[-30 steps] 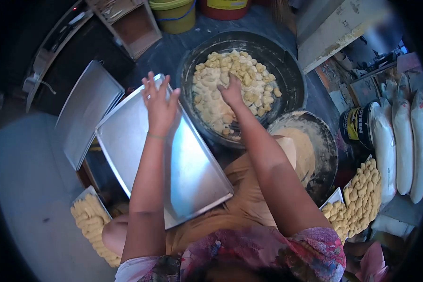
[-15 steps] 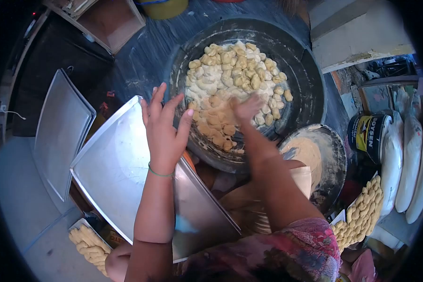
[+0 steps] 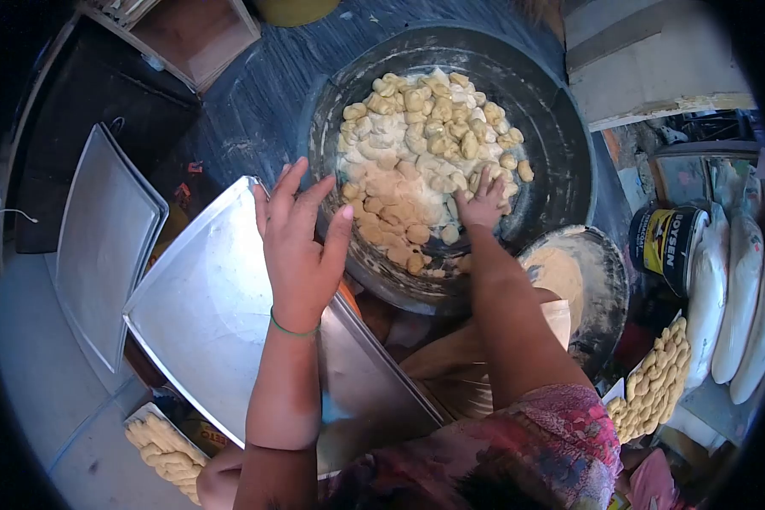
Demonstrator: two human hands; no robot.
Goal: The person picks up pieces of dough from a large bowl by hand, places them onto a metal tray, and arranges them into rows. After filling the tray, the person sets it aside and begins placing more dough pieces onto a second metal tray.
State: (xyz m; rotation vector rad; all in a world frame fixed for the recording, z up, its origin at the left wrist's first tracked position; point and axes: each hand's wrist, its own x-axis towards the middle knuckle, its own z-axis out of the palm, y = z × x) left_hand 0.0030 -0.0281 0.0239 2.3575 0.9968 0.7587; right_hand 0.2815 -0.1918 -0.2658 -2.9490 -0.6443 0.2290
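Observation:
A wide black basin point(image 3: 555, 144) holds a heap of dough pieces point(image 3: 438, 127) dusted with pale flour, and browner powder covers those toward the near left. My right hand point(image 3: 484, 206) rests on the pieces at the near right of the heap, fingers apart and pointing away from me; the fingertips are partly among the dough. Over the far corner of a shiny metal tray point(image 3: 204, 289), beside the basin's left rim, my left hand point(image 3: 297, 246) is raised with its fingers spread and nothing in it. A green band circles that wrist.
A smaller black pan point(image 3: 608, 289) with tan powder point(image 3: 557, 276) stands at the basin's near right. Other metal trays point(image 3: 110, 246) lean at left. Trays of shaped dough point(image 3: 654, 378) lie low on both sides. A Boysen can point(image 3: 667, 242) and filled plastic bags point(image 3: 744, 285) stand at right.
My right hand, blurred earlier over the middle of the heap, has moved right and toward me onto the dough. The brown powder patch looks more spread out. My left hand stays almost in place.

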